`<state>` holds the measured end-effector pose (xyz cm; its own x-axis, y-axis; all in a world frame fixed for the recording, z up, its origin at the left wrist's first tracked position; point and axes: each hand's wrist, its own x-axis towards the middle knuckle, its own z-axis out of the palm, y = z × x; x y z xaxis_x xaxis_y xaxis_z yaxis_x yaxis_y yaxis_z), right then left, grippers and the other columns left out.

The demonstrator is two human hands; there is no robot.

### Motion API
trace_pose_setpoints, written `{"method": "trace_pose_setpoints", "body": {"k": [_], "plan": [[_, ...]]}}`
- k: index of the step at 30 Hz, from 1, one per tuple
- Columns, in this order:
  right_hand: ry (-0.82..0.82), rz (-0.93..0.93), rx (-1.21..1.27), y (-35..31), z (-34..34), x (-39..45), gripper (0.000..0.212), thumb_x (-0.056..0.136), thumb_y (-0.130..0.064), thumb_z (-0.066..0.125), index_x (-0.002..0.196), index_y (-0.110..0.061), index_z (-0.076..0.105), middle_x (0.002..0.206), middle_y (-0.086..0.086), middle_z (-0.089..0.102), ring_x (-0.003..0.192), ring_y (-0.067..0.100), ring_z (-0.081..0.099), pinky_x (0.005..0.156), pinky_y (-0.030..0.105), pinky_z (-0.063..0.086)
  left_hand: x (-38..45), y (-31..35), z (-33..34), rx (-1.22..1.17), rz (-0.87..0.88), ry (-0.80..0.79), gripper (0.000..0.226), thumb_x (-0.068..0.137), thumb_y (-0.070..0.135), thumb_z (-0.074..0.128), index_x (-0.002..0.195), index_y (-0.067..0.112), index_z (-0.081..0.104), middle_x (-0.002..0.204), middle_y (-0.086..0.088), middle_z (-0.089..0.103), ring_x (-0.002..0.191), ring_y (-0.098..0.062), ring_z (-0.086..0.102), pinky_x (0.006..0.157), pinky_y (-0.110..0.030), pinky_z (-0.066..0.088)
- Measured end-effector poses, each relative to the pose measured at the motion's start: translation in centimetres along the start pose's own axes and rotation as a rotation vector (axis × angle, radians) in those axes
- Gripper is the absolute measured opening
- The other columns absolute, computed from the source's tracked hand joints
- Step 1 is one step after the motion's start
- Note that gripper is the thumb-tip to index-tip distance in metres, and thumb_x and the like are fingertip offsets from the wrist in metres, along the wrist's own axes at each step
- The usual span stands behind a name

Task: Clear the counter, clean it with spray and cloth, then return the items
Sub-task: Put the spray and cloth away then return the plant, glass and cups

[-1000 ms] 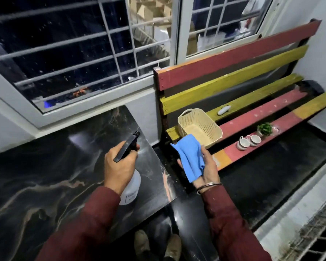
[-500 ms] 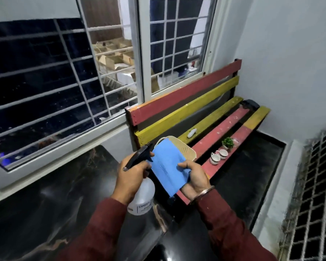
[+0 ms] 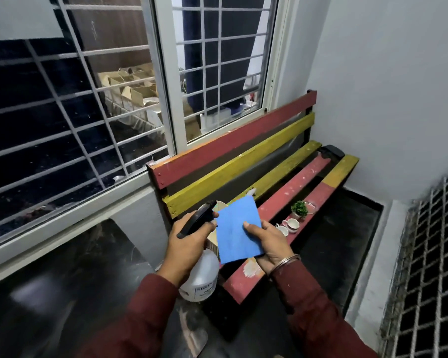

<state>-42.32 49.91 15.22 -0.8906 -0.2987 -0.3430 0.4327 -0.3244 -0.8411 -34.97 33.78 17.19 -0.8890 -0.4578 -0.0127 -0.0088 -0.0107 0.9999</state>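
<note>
1. The basket [image 3: 221,204] on the desk [image 3: 290,200] is almost wholly hidden behind the blue cloth [image 3: 237,232] and the spray bottle [image 3: 202,277]; only a bit of rim shows.
2. The label print on the spray bottle is too small to read.
3. The left hand [image 3: 189,244] covers the bottle's neck.
4. The dark counter [image 3: 62,280] is blurred and cut off by the left and bottom edges.
5. The small white thing [image 3: 251,193] behind the cloth's top corner cannot be identified.

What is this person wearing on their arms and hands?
Both arms are covered by long dark red sleeves, the left sleeve and the right sleeve, each reaching to the wrist. The left hand and right hand are bare, with no gloves. A thin metal bangle circles the right wrist, just above the cuff. No rings or watch are visible.
</note>
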Motion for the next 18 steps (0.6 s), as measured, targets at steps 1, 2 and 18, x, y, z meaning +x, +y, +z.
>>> {"method": "trace_pose_setpoints", "body": {"k": [1, 2, 18], "plan": [[0.024, 0.019, 0.001, -0.6, -1.6, 1.3, 0.008, 0.087, -0.002, 0.062, 0.094, -0.003, 0.061, 0.094, 0.015, 0.068, 0.08, 0.028, 0.064, 0.066, 0.034, 0.051, 0.8, -0.2, 1.2, -0.006, 0.011, 0.028, 0.01, 0.091, 0.006, 0.07, 0.095, 0.01, 0.078, 0.075, 0.003, 0.072, 0.057, -0.006, 0.055, 0.061, -0.023, 0.045], [0.045, 0.034, -0.002, -1.3, -3.0, 2.4, 0.004, 0.088, -0.001, 0.06, 0.091, -0.004, 0.06, 0.092, 0.014, 0.067, 0.079, 0.028, 0.063, 0.066, 0.035, 0.05, 1.5, -0.4, 2.1, -0.03, 0.013, 0.058, 0.008, 0.092, 0.009, 0.072, 0.096, 0.009, 0.079, 0.072, 0.004, 0.07, 0.057, -0.006, 0.055, 0.059, -0.023, 0.045], [0.127, 0.243, -0.379, -3.3, -13.2, 21.5, 0.012, 0.082, 0.001, 0.063, 0.078, -0.008, 0.057, 0.095, 0.018, 0.064, 0.082, 0.03, 0.059, 0.074, 0.041, 0.047, 14.3, -6.5, 13.0, -0.288, -0.143, 0.504, 0.023, 0.081, 0.011, 0.084, 0.1, 0.004, 0.073, 0.085, -0.005, 0.072, 0.076, -0.015, 0.065, 0.07, -0.03, 0.052]]}}
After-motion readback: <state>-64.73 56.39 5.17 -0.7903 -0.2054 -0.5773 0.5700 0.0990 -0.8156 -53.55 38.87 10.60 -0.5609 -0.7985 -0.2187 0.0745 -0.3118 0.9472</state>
